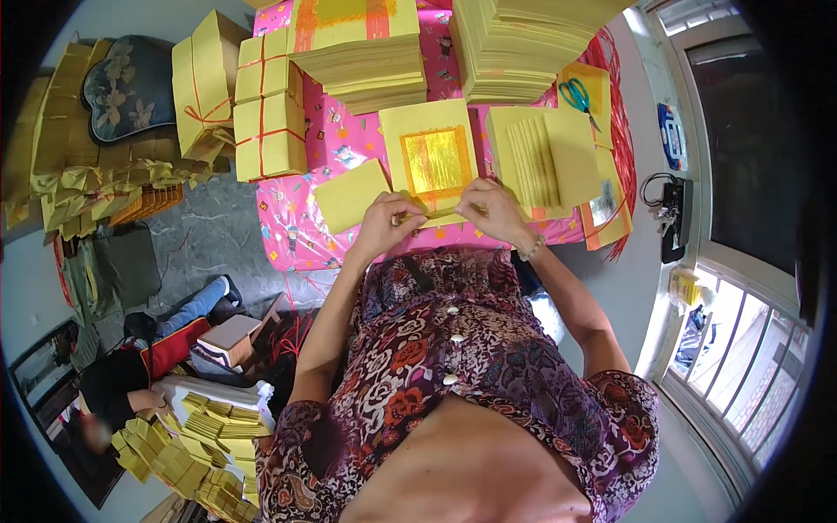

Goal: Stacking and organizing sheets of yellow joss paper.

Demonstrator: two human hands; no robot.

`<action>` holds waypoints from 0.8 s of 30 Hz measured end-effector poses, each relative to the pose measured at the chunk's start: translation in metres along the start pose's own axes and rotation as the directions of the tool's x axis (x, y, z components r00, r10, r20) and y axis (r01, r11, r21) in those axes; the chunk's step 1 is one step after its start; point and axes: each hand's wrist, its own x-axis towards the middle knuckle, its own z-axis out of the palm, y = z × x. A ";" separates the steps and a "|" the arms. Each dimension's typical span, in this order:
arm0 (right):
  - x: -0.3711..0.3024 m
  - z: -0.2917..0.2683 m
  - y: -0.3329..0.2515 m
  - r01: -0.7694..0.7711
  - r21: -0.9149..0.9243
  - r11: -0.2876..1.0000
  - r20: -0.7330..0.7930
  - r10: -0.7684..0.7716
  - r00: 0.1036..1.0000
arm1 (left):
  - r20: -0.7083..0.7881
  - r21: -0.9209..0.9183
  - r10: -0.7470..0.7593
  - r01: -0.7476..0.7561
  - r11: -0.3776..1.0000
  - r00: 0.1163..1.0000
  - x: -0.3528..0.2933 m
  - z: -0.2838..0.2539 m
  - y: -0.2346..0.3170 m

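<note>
A yellow paper sheet (432, 161) with a gold foil square and orange border lies in front of me on a pink patterned tablecloth (296, 227). Its near edge is turned up in a narrow fold. My left hand (390, 225) pinches that fold near the left corner, while my right hand (495, 212), with a bracelet at the wrist, pinches it near the right one. Beside my left hand lies a plain yellow paper (350, 197). To the right of my right hand, several folded yellow papers (530, 155) overlap in a row.
Tall stacks of yellow paper (506, 57) stand at the table's back. Bundles tied with red string (270, 135) sit at its left edge. Teal-handled scissors (575, 94) and loose red strings (621, 139) lie at the right. Another person (122, 375) is at lower left, near more yellow bundles (174, 458).
</note>
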 end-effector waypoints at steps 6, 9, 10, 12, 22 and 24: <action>0.002 0.000 0.003 -0.016 0.025 1.000 0.007 0.015 1.000 | 0.007 -0.001 -0.001 0.001 1.000 1.000 0.003 -0.001 -0.001; 0.003 -0.001 0.001 0.003 0.009 1.000 -0.005 -0.003 1.000 | -0.010 0.009 0.015 -0.015 1.000 1.000 0.005 -0.002 0.000; 0.004 -0.002 0.001 0.005 0.008 1.000 -0.006 -0.005 1.000 | -0.021 0.021 0.022 -0.021 1.000 1.000 0.006 -0.002 0.002; 0.004 -0.005 -0.003 0.039 -0.053 0.998 0.015 -0.038 0.999 | -0.046 0.054 0.018 -0.015 0.998 0.999 0.006 0.001 0.002; 0.016 -0.014 -0.019 0.113 -0.272 0.956 -0.017 -0.122 0.992 | -0.120 0.026 0.004 -0.001 1.000 0.993 0.005 -0.005 0.026; 0.033 -0.026 -0.025 0.117 -0.269 0.956 -0.052 -0.136 0.989 | -0.485 0.289 0.286 -0.157 0.944 0.826 0.005 -0.003 0.041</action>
